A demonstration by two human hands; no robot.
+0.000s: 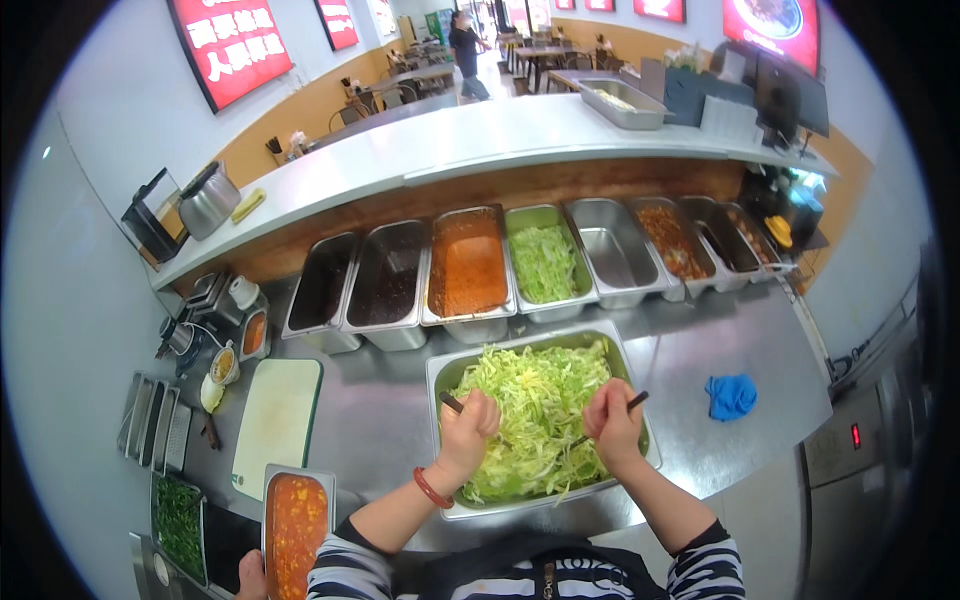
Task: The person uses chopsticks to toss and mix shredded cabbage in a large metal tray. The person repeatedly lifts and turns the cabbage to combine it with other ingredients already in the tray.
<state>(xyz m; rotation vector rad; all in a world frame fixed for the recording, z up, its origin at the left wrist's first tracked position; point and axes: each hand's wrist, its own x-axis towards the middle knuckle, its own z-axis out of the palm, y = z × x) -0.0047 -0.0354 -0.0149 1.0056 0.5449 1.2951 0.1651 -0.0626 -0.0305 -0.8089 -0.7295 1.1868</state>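
Observation:
A deep rectangular steel pan [626,360] heaped with shredded cabbage [536,405] stands before me on the worktop. Over the pan's left part, my left hand [469,431] is closed around a dark stick-like utensil [451,401]. Its lower end is lost among the shreds. My right hand [616,421] grips a second dark stick [637,400] on the right side, and the thin end slants down into the cabbage. Whether these are chopsticks or the handles of other utensils, I cannot tell.
Steel pans of sauces [470,262] and toppings line the back. A cutting board [277,420] lies left; a blue cloth [731,397] lies right. At lower left another person's hand [252,576] is at a pan of orange-red sauce [298,536]. A person [466,56] stands beyond the white counter [450,139].

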